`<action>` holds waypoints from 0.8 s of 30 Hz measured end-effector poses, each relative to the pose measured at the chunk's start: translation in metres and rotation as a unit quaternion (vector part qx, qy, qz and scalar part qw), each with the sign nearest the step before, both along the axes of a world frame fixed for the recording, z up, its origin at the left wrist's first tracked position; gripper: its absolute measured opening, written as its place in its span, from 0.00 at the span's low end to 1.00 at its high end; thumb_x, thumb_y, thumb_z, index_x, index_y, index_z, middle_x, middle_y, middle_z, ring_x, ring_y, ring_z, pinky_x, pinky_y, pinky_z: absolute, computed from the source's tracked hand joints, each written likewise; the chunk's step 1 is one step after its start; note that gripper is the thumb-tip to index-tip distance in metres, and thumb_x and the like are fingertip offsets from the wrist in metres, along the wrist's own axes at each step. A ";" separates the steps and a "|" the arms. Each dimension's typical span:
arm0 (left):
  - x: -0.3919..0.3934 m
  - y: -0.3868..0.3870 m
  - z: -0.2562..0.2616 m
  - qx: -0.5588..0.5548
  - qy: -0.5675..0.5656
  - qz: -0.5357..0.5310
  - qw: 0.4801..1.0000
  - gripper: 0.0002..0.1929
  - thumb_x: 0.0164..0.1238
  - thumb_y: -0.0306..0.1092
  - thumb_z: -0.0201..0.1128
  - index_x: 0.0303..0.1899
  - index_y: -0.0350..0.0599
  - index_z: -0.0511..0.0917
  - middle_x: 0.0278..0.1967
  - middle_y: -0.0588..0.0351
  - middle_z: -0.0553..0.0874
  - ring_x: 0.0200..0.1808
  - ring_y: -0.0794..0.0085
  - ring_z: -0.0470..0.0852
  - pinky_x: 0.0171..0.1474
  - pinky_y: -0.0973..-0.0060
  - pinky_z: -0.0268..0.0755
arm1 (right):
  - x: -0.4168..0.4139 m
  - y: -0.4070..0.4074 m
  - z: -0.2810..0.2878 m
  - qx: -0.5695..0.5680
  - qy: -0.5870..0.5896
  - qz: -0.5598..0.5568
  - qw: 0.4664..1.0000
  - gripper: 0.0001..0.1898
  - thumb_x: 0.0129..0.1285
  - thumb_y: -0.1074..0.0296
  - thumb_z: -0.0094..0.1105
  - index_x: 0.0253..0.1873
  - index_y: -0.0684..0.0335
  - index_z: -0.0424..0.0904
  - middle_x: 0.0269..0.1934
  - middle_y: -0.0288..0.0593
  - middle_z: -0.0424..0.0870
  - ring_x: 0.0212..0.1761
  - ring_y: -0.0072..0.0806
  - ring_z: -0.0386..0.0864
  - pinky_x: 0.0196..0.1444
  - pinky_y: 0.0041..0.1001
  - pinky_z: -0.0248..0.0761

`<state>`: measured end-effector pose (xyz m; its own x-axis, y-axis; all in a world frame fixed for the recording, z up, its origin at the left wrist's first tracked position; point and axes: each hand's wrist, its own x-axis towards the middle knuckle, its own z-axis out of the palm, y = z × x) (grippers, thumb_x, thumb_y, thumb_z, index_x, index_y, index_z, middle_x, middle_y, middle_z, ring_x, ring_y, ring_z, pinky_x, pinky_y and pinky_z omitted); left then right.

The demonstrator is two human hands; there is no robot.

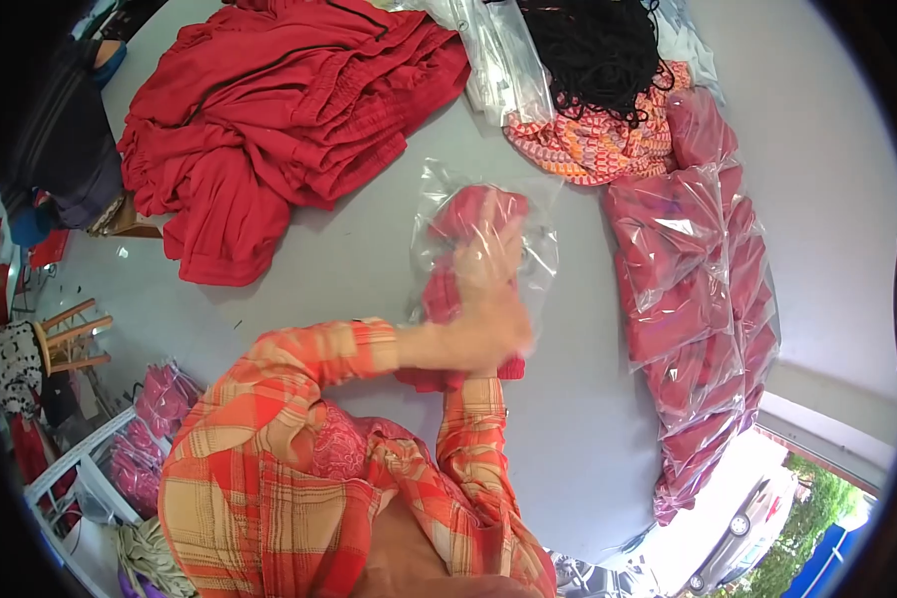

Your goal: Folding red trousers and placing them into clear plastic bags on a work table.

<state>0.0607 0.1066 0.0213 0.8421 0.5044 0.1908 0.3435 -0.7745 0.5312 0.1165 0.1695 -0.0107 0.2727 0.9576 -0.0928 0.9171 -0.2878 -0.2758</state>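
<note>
A folded red garment lies in a clear plastic bag on the grey table in front of me. My right hand reaches forward over the garment, seemingly under the clear film, its fingers stretched towards the bag's far end. Across my right wrist lies my left hand, blurred, near the bag's near end. Its fingers are too smeared to tell whether they pinch the film. Red cloth shows below my left wrist, where my forearm hides part of the garment.
Red trousers are heaped at the far left of the table. Clear bags lie beside black cords on a patterned cloth. Bagged red garments line the right side. A person stands far left, near a wooden stool.
</note>
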 end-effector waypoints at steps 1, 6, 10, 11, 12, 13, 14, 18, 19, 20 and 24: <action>0.009 -0.013 -0.005 0.001 -0.011 -0.133 0.991 0.09 0.44 0.31 0.60 0.31 0.46 0.75 0.33 0.56 0.77 0.42 0.66 0.74 0.49 0.70 0.64 | 0.001 0.000 -0.002 0.004 0.002 0.003 1.000 0.53 0.43 0.49 0.69 0.72 0.56 0.44 0.64 0.70 0.54 0.63 0.59 0.60 0.64 0.42 0.56; -0.001 -0.037 -0.007 -0.041 -0.153 -0.247 0.956 0.11 0.45 0.33 0.62 0.33 0.47 0.75 0.36 0.56 0.76 0.45 0.64 0.73 0.54 0.66 0.63 | 0.013 0.003 -0.013 0.039 0.002 -0.001 0.999 0.54 0.43 0.48 0.69 0.72 0.57 0.44 0.64 0.70 0.54 0.65 0.59 0.56 0.65 0.45 0.52; -0.037 -0.024 0.021 0.008 -0.193 -0.064 0.979 0.20 0.48 0.35 0.65 0.45 0.46 0.74 0.48 0.51 0.72 0.55 0.58 0.69 0.60 0.63 0.60 | 0.035 0.009 -0.016 0.063 -0.002 -0.015 0.998 0.55 0.43 0.47 0.69 0.72 0.58 0.43 0.64 0.71 0.53 0.67 0.59 0.53 0.66 0.47 0.49; -0.044 -0.020 0.016 0.008 -0.196 -0.069 0.978 0.20 0.48 0.35 0.65 0.45 0.46 0.74 0.48 0.51 0.72 0.55 0.58 0.69 0.60 0.63 0.60 | 0.042 0.010 -0.018 0.066 -0.004 -0.018 0.998 0.55 0.43 0.46 0.69 0.72 0.58 0.43 0.64 0.71 0.53 0.67 0.59 0.52 0.66 0.48 0.49; -0.053 -0.018 0.012 -0.030 -0.139 0.014 0.990 0.23 0.49 0.36 0.66 0.50 0.46 0.72 0.53 0.48 0.70 0.58 0.55 0.66 0.61 0.60 0.59 | 0.051 0.010 -0.016 0.054 0.030 -0.022 0.998 0.57 0.41 0.38 0.66 0.71 0.60 0.43 0.66 0.71 0.50 0.70 0.59 0.46 0.68 0.51 0.40; -0.059 -0.017 0.006 -0.067 -0.081 0.096 0.990 0.26 0.51 0.36 0.66 0.54 0.46 0.71 0.57 0.45 0.67 0.61 0.51 0.64 0.62 0.57 0.58 | 0.054 0.012 -0.017 0.049 0.029 -0.028 0.998 0.57 0.41 0.38 0.66 0.71 0.60 0.43 0.66 0.71 0.50 0.70 0.59 0.46 0.68 0.51 0.40; -0.071 -0.020 -0.004 -0.074 -0.067 0.109 0.989 0.26 0.51 0.36 0.66 0.54 0.46 0.71 0.57 0.45 0.67 0.61 0.51 0.64 0.62 0.57 0.58 | 0.042 0.022 -0.027 0.073 0.008 -0.021 0.997 0.57 0.41 0.37 0.66 0.71 0.59 0.44 0.66 0.72 0.50 0.69 0.59 0.48 0.67 0.51 0.42; -0.074 -0.041 -0.034 -0.183 -0.142 0.123 0.965 0.32 0.52 0.36 0.67 0.61 0.47 0.66 0.62 0.41 0.60 0.65 0.43 0.58 0.65 0.53 0.54 | 0.047 0.035 -0.010 0.085 -0.081 -0.067 0.991 0.57 0.40 0.34 0.65 0.71 0.57 0.45 0.65 0.71 0.51 0.68 0.59 0.51 0.63 0.52 0.50; -0.073 -0.047 -0.037 -0.178 -0.120 0.117 0.970 0.34 0.52 0.36 0.67 0.63 0.48 0.64 0.63 0.39 0.59 0.66 0.42 0.57 0.66 0.53 0.54 | 0.051 0.038 -0.006 0.063 -0.102 -0.082 0.989 0.57 0.40 0.34 0.65 0.71 0.56 0.45 0.64 0.71 0.52 0.67 0.60 0.52 0.62 0.52 0.52; -0.071 -0.051 -0.037 -0.178 -0.125 0.111 0.970 0.34 0.52 0.36 0.67 0.63 0.48 0.64 0.63 0.39 0.59 0.66 0.42 0.57 0.66 0.53 0.54 | 0.057 0.040 -0.016 0.117 -0.150 -0.089 0.978 0.57 0.39 0.32 0.64 0.71 0.55 0.46 0.64 0.70 0.54 0.65 0.59 0.56 0.59 0.53 0.55; -0.080 -0.063 -0.040 -0.124 -0.115 0.242 0.955 0.36 0.50 0.35 0.69 0.64 0.50 0.63 0.63 0.39 0.58 0.61 0.43 0.62 0.62 0.56 0.60 | 0.043 0.059 -0.012 0.097 -0.118 -0.102 0.983 0.54 0.42 0.33 0.63 0.70 0.56 0.48 0.64 0.70 0.54 0.63 0.60 0.58 0.60 0.50 0.56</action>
<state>-0.0192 0.0435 -0.0183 0.4484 0.8782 0.1664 0.4826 -0.3945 0.7820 0.1598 0.2283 -0.0229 0.4534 0.8740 0.1748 0.8905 -0.4357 -0.1311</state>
